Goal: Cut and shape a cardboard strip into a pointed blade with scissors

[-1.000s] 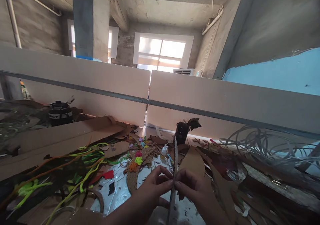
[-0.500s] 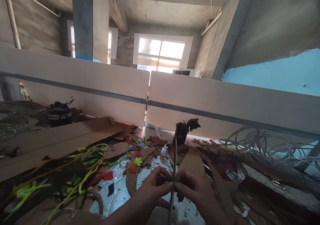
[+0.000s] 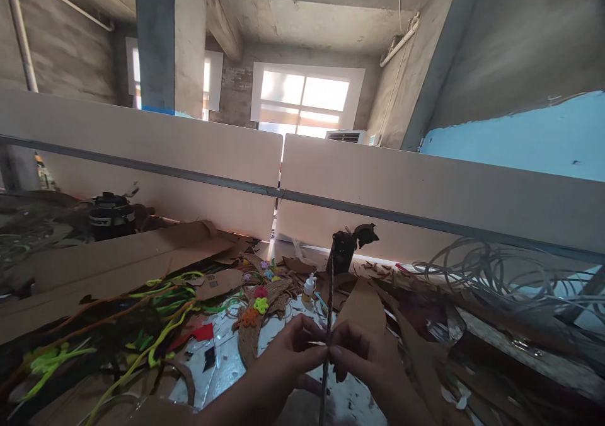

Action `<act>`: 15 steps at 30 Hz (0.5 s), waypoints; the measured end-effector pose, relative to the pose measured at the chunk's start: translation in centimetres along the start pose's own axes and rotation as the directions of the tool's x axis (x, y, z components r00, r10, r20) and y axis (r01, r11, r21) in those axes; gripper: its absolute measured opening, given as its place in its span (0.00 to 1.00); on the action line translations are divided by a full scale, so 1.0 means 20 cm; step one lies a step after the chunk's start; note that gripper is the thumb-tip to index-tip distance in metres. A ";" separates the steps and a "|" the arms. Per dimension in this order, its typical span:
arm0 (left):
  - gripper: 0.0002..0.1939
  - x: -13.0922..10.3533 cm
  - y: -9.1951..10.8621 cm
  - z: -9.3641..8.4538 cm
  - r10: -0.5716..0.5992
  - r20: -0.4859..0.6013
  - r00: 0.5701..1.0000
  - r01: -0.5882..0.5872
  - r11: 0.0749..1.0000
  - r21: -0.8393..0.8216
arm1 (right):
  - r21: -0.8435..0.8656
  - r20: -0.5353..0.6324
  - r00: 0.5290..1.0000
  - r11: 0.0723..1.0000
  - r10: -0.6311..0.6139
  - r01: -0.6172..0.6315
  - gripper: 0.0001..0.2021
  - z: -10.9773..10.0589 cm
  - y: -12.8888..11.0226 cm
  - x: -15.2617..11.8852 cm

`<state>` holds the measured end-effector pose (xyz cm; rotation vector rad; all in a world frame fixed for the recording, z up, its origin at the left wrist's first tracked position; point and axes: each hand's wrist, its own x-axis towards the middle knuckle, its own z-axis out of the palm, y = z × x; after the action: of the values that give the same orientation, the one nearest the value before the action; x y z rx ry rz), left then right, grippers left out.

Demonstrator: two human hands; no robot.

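One thin, dark brown strip (image 3: 331,293), seen nearly edge-on, stands roughly upright between two bare hands above the littered, whitish counter (image 3: 229,344). The left hand (image 3: 295,353) has its grip closed, thumb and fingers pinching the strip; the right hand (image 3: 362,356) pinches it from the opposite side at about the same height. Beyond the hands stands a small white-topped squeeze bottle (image 3: 309,285). To its left, an orange flower-shaped ornament (image 3: 249,317) and a yellow-green flower-shaped ornament (image 3: 260,305) lie at a curved, brown, cord-textured band (image 3: 247,350). Flat brown cardboard (image 3: 363,303) lies beyond the right hand.
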<state>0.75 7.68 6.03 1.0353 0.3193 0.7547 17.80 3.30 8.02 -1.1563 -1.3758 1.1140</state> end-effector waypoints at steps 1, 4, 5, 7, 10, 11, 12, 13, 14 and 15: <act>0.14 0.00 0.00 0.00 0.001 0.001 1.000 -0.001 1.000 -0.002 | 0.009 -0.001 1.000 1.000 0.000 0.000 0.17 0.00 0.00 0.00; 0.15 0.00 -0.01 -0.01 -0.003 -0.012 1.000 0.003 1.000 0.006 | 0.041 -0.005 1.000 0.999 -0.002 0.002 0.18 0.00 0.00 0.00; 0.15 0.00 0.00 -0.01 -0.006 -0.019 1.000 0.006 1.000 0.012 | 0.045 -0.007 1.000 0.999 0.000 0.000 0.18 0.01 0.00 0.00; 0.15 0.00 0.00 0.00 -0.013 -0.030 0.999 0.014 1.000 0.020 | 0.046 -0.014 1.000 0.999 0.004 -0.003 0.17 0.01 0.00 -0.01; 0.15 0.00 0.01 0.01 -0.011 -0.027 1.000 0.012 1.000 0.017 | 0.053 -0.014 1.000 0.999 0.007 -0.006 0.16 0.01 -0.01 -0.01; 0.15 0.00 0.01 0.01 -0.010 -0.021 1.000 0.010 1.000 0.014 | 0.059 -0.012 1.000 0.998 0.005 -0.004 0.16 0.01 -0.01 -0.01; 0.14 0.00 0.02 0.01 -0.008 -0.017 1.000 0.008 1.000 0.013 | 0.065 -0.013 1.000 0.998 0.004 -0.003 0.16 0.01 -0.01 -0.01; 0.14 0.00 0.01 0.01 -0.003 -0.015 1.000 0.004 1.000 0.010 | 0.070 -0.011 1.000 0.998 0.007 -0.006 0.16 0.01 -0.01 -0.01; 0.14 0.00 0.01 0.01 -0.002 -0.012 1.000 0.002 1.000 0.006 | 0.072 -0.010 1.000 0.997 0.008 -0.007 0.16 0.01 -0.01 -0.01; 0.14 0.00 0.01 0.00 -0.003 -0.013 1.000 0.003 1.000 0.001 | 0.070 -0.007 1.000 0.998 0.008 -0.008 0.16 0.01 -0.01 -0.01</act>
<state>0.70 7.67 6.23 1.0313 0.3320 0.7588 17.52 3.12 8.11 -1.1157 -1.3175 1.1532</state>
